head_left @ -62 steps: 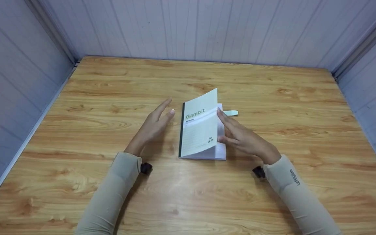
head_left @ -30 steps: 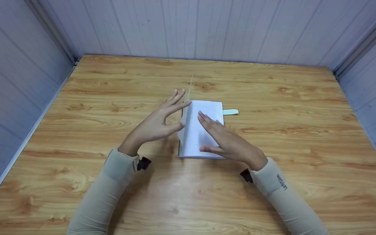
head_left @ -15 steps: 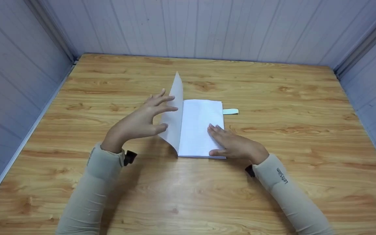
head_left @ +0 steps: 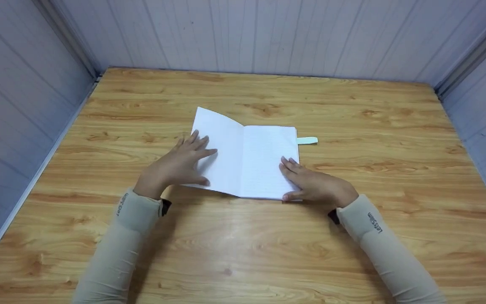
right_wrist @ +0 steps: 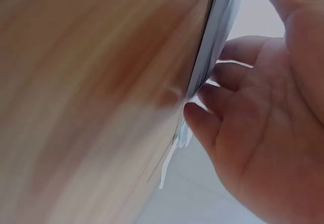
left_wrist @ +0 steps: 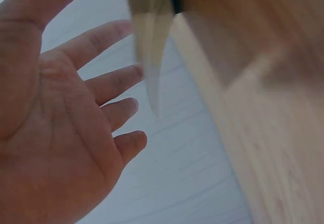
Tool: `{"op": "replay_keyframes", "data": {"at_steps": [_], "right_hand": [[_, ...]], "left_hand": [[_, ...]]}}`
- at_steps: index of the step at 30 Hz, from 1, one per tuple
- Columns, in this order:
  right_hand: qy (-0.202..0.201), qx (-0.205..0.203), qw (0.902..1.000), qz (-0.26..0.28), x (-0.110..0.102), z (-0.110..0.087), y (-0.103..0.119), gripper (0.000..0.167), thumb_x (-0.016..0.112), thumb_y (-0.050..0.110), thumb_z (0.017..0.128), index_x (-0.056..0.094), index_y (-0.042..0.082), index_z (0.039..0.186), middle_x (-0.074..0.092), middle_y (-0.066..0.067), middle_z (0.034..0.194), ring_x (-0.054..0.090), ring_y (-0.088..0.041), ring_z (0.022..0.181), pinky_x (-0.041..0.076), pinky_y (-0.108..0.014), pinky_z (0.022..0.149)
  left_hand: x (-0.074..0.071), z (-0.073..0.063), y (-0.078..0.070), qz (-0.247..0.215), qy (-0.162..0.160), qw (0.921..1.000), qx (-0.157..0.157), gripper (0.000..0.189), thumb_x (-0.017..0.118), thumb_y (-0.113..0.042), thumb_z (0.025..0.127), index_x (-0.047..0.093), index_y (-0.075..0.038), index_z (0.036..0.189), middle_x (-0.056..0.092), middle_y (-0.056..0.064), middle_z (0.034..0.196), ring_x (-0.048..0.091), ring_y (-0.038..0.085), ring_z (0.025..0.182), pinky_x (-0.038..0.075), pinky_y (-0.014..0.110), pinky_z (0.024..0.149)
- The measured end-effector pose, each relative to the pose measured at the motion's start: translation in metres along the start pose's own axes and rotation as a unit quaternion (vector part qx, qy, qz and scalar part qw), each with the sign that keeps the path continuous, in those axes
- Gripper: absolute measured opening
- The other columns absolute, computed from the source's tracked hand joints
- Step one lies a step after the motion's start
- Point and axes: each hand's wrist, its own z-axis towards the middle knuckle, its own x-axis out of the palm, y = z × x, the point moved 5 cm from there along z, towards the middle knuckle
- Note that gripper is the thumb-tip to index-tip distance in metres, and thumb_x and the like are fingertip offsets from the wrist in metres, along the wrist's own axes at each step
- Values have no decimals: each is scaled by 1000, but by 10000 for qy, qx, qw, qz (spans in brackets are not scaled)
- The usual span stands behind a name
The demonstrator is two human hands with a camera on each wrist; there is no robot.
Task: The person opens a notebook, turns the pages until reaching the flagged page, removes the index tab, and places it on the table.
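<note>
Wooden counter (head_left: pixel 226 253); notebook (head_left: pixel 247 169) opened, fold (head_left: pixel 242 158) running near to far; left hand (head_left: pixel 177 164), fingers spread, at left leaf (head_left: pixel 225 158); right hand (head_left: pixel 319 185) on right page (head_left: pixel 264 158); hands apart, notebook between, neither gripping

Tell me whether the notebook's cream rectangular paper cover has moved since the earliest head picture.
Yes: the cover has swung open leftward, its free edge now nearer the left edge of the brown, rectangular wood-grain table.
</note>
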Motion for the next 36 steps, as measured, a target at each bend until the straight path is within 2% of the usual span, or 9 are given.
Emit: {"op": "replay_keyframes", "data": {"at_steps": [5, 9, 14, 18, 24, 31, 36], "right_hand": [[-18, 12, 9998, 181, -4, -4, -11, 83, 52, 45, 96, 7, 6, 154, -6, -11, 162, -4, -28, 150, 13, -48, 120], [-30, 73, 9998, 165, -6, -7, -21, 82, 52, 43, 96, 6, 7, 154, -8, -10, 162, -5, -27, 150, 14, -47, 120], [37, -4, 9994, 346, -8, -12, -32, 83, 54, 40, 96, 4, 7, 154, -10, -10, 162, -7, -27, 150, 13, -49, 120], [87, -252, 9986, 457, -11, -12, -39, 86, 58, 36, 94, 6, 3, 153, -10, -14, 161, -6, -32, 149, 12, -51, 119], [318, -240, 9968, 699, -15, -13, -44, 91, 65, 30, 90, 5, 6, 153, -12, -11, 161, -9, -30, 149, 10, -51, 120], [428, -277, 9962, 700, -16, -13, -46, 90, 64, 31, 90, 5, 9, 154, -13, -9, 162, -10, -28, 149, 8, -51, 120], [378, -431, 9957, 723, -16, -14, -48, 90, 63, 33, 90, 6, 5, 153, -12, -12, 161, -9, -31, 149, 9, -53, 119]], "left_hand": [[21, 15, 8, 41, 510, 9985, -189, 94, 79, -36, 77, 25, -19, 153, 4, 9, 163, -4, 30, 150, -1, 53, 120], [37, 24, 10, -98, 874, 9959, -228, 96, 75, -40, 80, 18, -23, 154, -1, 6, 163, -3, 27, 150, 1, 50, 121], [43, 32, 9, -17, 1146, 9930, -279, 94, 72, -45, 82, 14, -27, 154, -4, 4, 162, -6, 26, 150, -1, 50, 121], [41, 35, 7, 46, 1276, 9913, -321, 94, 72, -42, 82, 13, -28, 154, -5, 3, 162, -8, 27, 150, -2, 52, 120], [42, 34, 7, -250, 1324, 9905, -277, 95, 73, -34, 82, 11, -28, 154, -9, 1, 162, -11, 25, 149, 2, 50, 121], [43, 34, 10, -326, 1275, 9911, -197, 95, 72, -33, 81, 11, -27, 154, -9, 2, 162, -11, 26, 149, 3, 51, 120], [45, 36, 11, -417, 1275, 9909, -141, 97, 74, -32, 81, 11, -26, 154, -10, 2, 162, -12, 27, 149, 4, 53, 120]]}}
